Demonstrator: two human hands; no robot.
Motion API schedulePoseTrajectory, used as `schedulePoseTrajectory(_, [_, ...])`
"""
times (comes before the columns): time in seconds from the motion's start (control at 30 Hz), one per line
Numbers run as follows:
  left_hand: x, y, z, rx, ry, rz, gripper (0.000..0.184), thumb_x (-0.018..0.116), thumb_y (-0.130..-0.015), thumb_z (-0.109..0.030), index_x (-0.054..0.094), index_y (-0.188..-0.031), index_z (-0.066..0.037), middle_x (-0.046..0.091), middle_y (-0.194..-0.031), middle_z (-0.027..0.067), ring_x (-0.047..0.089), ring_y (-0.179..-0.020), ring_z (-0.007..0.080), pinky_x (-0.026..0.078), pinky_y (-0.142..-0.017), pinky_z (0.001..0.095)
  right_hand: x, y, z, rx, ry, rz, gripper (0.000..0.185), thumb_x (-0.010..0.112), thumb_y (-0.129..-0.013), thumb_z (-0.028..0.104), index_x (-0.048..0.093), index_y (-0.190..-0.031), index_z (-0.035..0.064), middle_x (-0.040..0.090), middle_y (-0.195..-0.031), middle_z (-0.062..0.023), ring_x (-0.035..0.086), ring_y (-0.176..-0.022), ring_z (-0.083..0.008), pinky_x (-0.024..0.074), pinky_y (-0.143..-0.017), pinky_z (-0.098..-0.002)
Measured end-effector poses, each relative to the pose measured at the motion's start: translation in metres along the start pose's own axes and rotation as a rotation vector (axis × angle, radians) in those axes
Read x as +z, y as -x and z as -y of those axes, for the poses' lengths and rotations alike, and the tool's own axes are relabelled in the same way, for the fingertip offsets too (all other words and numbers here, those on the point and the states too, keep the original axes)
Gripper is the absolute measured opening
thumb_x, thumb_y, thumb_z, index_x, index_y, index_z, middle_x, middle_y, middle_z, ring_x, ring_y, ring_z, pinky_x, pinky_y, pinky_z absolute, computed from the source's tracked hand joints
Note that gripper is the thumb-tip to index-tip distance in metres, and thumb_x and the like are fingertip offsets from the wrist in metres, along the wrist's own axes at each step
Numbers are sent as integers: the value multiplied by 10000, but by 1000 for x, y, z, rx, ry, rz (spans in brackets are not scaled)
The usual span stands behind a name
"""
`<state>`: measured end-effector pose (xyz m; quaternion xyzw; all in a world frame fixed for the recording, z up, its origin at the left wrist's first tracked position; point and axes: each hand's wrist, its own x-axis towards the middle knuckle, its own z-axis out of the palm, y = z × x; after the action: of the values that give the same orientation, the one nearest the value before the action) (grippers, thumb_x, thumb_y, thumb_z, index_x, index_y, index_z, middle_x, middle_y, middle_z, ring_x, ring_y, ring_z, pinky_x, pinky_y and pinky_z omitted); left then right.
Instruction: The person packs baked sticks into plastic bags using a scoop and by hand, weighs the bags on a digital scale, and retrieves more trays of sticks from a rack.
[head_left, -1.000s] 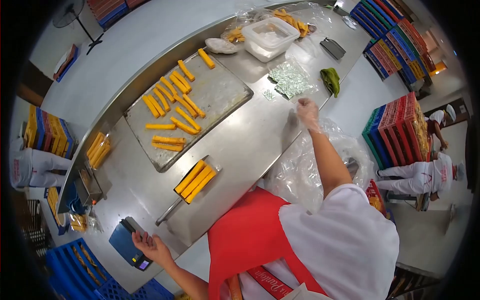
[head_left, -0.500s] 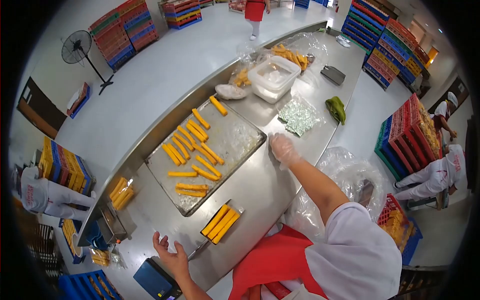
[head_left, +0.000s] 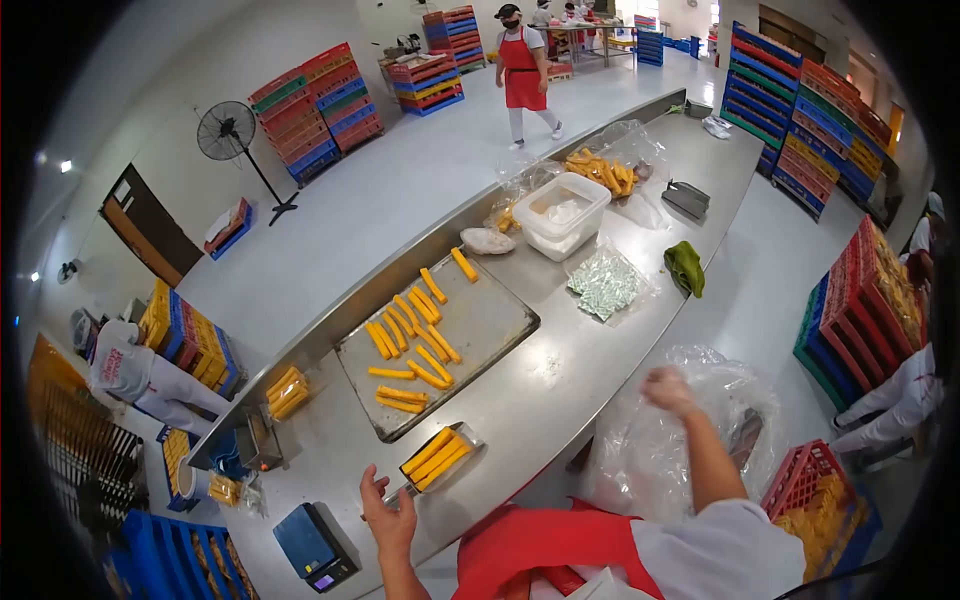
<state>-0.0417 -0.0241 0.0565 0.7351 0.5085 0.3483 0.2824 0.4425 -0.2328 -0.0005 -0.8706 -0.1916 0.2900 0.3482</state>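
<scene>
My left hand (head_left: 388, 510) is open, fingers apart and palm tilted up, between a dark scale (head_left: 312, 545) and a metal scoop (head_left: 412, 466). The scoop holds a few yellow sticks (head_left: 440, 458) side by side, and its handle points toward my hand. My right hand (head_left: 668, 390) is past the table's front edge, above a large clear plastic bag (head_left: 650, 450). Its fingers are curled in; whatever they hold, if anything, does not show. A worn metal tray (head_left: 490, 335) bears several more yellow sticks (head_left: 405, 315), loosely scattered.
On the steel table (head_left: 540, 400) are a packed bag of sticks (head_left: 288, 392), a white tub (head_left: 562, 215), small packets (head_left: 605, 285), a green cloth (head_left: 684, 268) and a dustpan-like scoop (head_left: 686, 199). A person (head_left: 523, 75) walks behind the table. Stacked crates (head_left: 860, 300) stand at right.
My right hand has moved from the table beside the tray to above the plastic bag. My left hand stays open near the scoop. The view has tilted up.
</scene>
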Motion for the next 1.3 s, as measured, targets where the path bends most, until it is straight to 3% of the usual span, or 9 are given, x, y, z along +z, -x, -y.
schedulePoseTrajectory(0.17, [41,14,-11,163,23,75,627,653,-770,8,455,-1365,6,542,-1281,191,620,-1017,301,520,-899,381,-98,47,-175,228,722,28,174,632,-741,141,716,-815,8,674,-753,-169,662,-678,-269,551,-644,-392])
schedulePoseTrajectory(0.33, [84,22,-54,336,88,192,632,662,-770,-2,457,-1367,-12,549,-1277,193,629,-1035,298,517,-918,383,-3,46,-259,334,901,190,226,608,-829,148,730,-993,49,692,-1014,-174,676,-952,-299,567,-775,-370])
schedulePoseTrajectory(0.5, [106,44,-79,467,117,313,651,681,-773,-31,451,-1382,-46,544,-1343,194,649,-1034,313,534,-898,391,86,41,-284,107,589,-144,275,728,-753,261,744,-925,47,714,-1034,-209,688,-1012,-378,570,-839,-427])
schedulePoseTrajectory(0.6, [105,52,-78,436,87,301,648,683,-776,-45,452,-1381,-48,543,-1354,190,651,-1036,310,537,-894,389,73,60,-238,110,568,-30,311,736,-742,239,732,-966,24,705,-1057,-229,681,-1021,-388,561,-859,-449])
schedulePoseTrajectory(0.67, [99,57,-80,404,61,285,641,681,-776,-48,456,-1377,-45,543,-1358,191,651,-1038,309,538,-892,390,56,70,-226,-66,638,-320,218,680,-771,154,724,-928,10,712,-952,-196,699,-898,-369,573,-782,-431])
schedulePoseTrajectory(0.87, [72,63,-72,360,-27,153,630,676,-763,-42,472,-1359,-32,550,-1346,193,648,-1012,306,542,-879,386,3,33,-249,336,494,-82,278,715,-725,151,729,-973,26,680,-1120,-239,674,-1051,-371,558,-866,-430])
schedulePoseTrajectory(1.0, [66,65,-62,357,-27,82,645,683,-747,-15,480,-1359,-19,563,-1285,195,651,-982,294,540,-875,365,15,6,-266,281,623,-28,310,720,-721,134,710,-1004,7,681,-1094,-256,677,-1038,-379,559,-859,-439])
schedulePoseTrajectory(1.07, [65,67,-67,348,-26,81,641,681,-749,-25,476,-1357,-24,563,-1298,195,645,-989,297,541,-874,373,18,14,-258,285,323,-427,329,731,-725,117,692,-1028,-6,700,-1056,-237,694,-1012,-371,563,-830,-444])
schedulePoseTrajectory(1.3, [84,63,-84,348,25,147,620,681,-767,-52,474,-1350,-48,555,-1336,188,659,-1000,306,552,-861,388,39,-26,-319,609,-789,-375,154,756,-756,99,636,-836,47,613,-764,-94,584,-646,-220,450,-557,-391])
